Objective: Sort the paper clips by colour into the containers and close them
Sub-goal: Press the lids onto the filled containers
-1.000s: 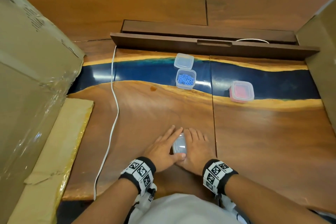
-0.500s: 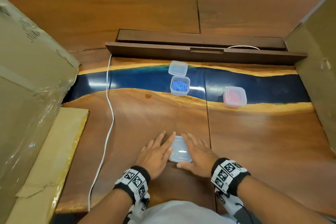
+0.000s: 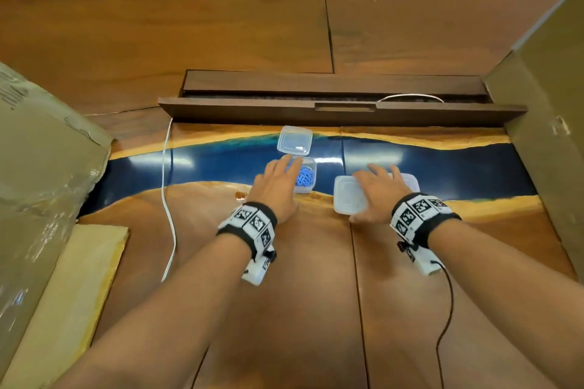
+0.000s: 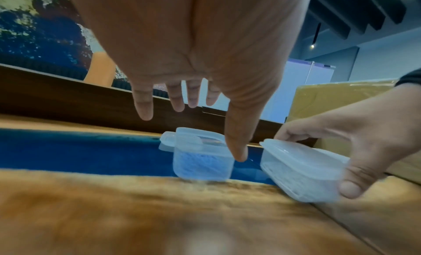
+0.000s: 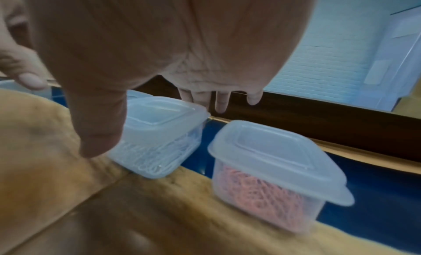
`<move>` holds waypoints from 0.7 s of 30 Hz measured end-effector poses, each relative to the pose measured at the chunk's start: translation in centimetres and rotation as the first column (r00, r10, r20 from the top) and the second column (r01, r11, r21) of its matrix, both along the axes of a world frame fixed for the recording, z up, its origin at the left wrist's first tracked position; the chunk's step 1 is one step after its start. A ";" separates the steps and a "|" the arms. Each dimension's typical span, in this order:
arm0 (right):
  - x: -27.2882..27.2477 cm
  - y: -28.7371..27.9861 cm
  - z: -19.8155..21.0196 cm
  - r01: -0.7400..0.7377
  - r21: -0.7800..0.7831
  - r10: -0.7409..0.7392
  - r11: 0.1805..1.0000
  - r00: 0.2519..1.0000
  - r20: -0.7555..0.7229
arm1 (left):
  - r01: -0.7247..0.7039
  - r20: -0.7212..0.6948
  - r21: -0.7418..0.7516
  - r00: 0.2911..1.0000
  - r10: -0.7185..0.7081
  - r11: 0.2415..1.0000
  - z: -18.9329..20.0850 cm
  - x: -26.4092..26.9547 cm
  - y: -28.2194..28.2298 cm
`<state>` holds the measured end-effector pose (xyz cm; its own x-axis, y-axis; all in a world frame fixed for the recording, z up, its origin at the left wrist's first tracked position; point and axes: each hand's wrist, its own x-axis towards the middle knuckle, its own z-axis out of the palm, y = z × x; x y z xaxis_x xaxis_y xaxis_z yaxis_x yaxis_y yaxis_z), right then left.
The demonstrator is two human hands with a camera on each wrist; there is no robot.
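An uncovered clear container of blue paper clips (image 3: 306,179) stands on the blue resin strip, its loose lid (image 3: 295,140) lying just behind it. My left hand (image 3: 282,175) hovers over it with fingers straight and spread, the thumb (image 4: 237,151) pointing down by its right wall; I cannot tell whether it touches. My right hand (image 3: 377,188) grips a lidded container of white clips (image 3: 347,197), tilted in the left wrist view (image 4: 300,170). Right beside it stands a lidded container of pink clips (image 5: 273,178), mostly hidden behind my right hand in the head view.
A dark wooden tray (image 3: 341,110) runs across the table behind the containers. A white cable (image 3: 167,199) trails down the left side. Cardboard boxes stand at the left (image 3: 41,167) and right (image 3: 550,123). Bare wooden tabletop (image 3: 316,294) lies under my forearms.
Both hands moved forward from the table's near edge. The right hand carried the lidded white-clip container up beside the pink one; the left hand let go of it and went to the blue-clip container.
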<state>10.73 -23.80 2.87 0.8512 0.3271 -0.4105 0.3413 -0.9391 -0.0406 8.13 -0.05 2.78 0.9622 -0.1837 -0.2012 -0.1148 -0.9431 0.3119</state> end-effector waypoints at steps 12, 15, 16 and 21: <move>9.0 7.1 1.0 0.002 0.317 0.000 0.948 1.000 -0.007 | 0.102 -0.166 -0.134 0.978 -0.123 0.986 -2.8 4.1 0.8; 11.6 10.9 -0.8 0.007 0.265 -0.004 0.964 1.000 -0.013 | 0.122 -0.195 -0.174 0.968 -0.156 0.977 -2.7 1.4 1.5; 12.1 11.9 -1.5 0.003 0.247 -0.001 0.969 1.000 -0.010 | 0.128 -0.208 -0.179 0.964 -0.164 0.976 -2.7 0.4 1.8; 12.4 14.3 -4.1 -0.016 0.077 0.019 0.997 0.999 -0.043 | 0.168 -0.224 -0.059 0.958 -0.177 0.984 -2.5 -5.3 3.4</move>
<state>23.11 -9.52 -1.27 0.8266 0.3741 -0.4204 0.3541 -0.9264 -0.1280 2.88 3.36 0.27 0.8449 -0.3544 -0.4006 -0.1961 -0.9021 0.3844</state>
